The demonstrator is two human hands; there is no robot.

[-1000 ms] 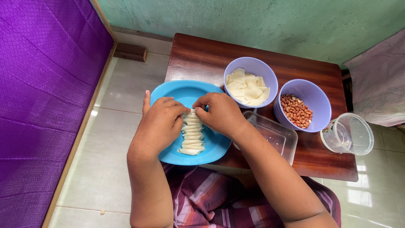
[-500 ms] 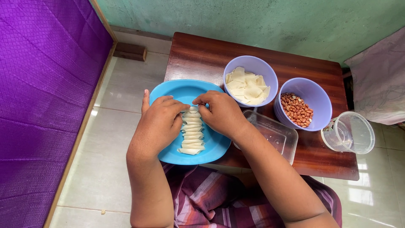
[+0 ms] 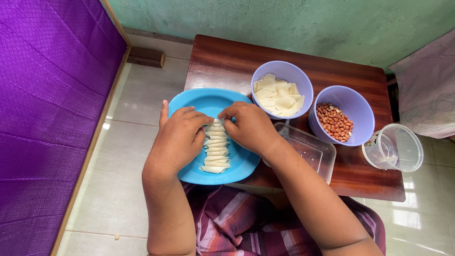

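A blue plate (image 3: 199,102) rests on the near left edge of a dark wooden table (image 3: 222,59). A row of several pale rolled dough wrappers (image 3: 216,151) lies along the plate's middle. My left hand (image 3: 179,137) and my right hand (image 3: 249,125) meet over the far end of the row, fingertips pinching the topmost rolled wrapper from both sides. A lilac bowl (image 3: 296,78) behind my right hand holds flat wrapper squares (image 3: 277,97).
A second lilac bowl (image 3: 353,102) holds peanuts (image 3: 334,122). A clear rectangular container (image 3: 308,151) sits by my right wrist, and a clear round tub (image 3: 395,147) stands at the table's right edge. A purple panel (image 3: 47,95) stands at the left, tiled floor (image 3: 128,156) below.
Both hands stay over the far end of the wrapper row with only slight finger movement. The view has shifted a little.
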